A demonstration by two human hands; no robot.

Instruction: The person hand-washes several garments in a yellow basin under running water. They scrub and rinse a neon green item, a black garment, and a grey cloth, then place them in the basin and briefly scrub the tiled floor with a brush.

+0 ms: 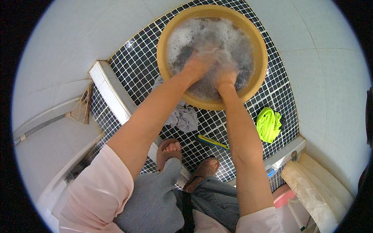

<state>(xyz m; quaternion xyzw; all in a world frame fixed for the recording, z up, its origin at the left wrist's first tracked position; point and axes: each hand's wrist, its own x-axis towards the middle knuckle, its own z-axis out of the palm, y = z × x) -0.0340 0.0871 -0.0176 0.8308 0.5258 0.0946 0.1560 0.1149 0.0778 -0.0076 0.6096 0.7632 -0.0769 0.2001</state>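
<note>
A round yellow-tan basin (164, 64) full of sudsy water (190, 33) stands on the tiled floor at the far side. Both of my forearms reach down into it. My left hand (200, 62) is in the foam near the middle, its fingers hidden under the suds. Close beside it on the right, my right hand (226, 75) is sunk in the water up to about the wrist. Dark cloth seems to lie in the water around the hands, blurred by foam. What either hand grips there, if anything, I cannot make out.
Grey cloth (184, 116) lies on the floor against the basin's near side. A yellow-green and blue brush (212, 142) lies nearer my sandalled feet. Bright lime fabric (268, 124) sits at the right. White low curbs (112, 91) edge the dark tiles; a broom (81, 106) leans left.
</note>
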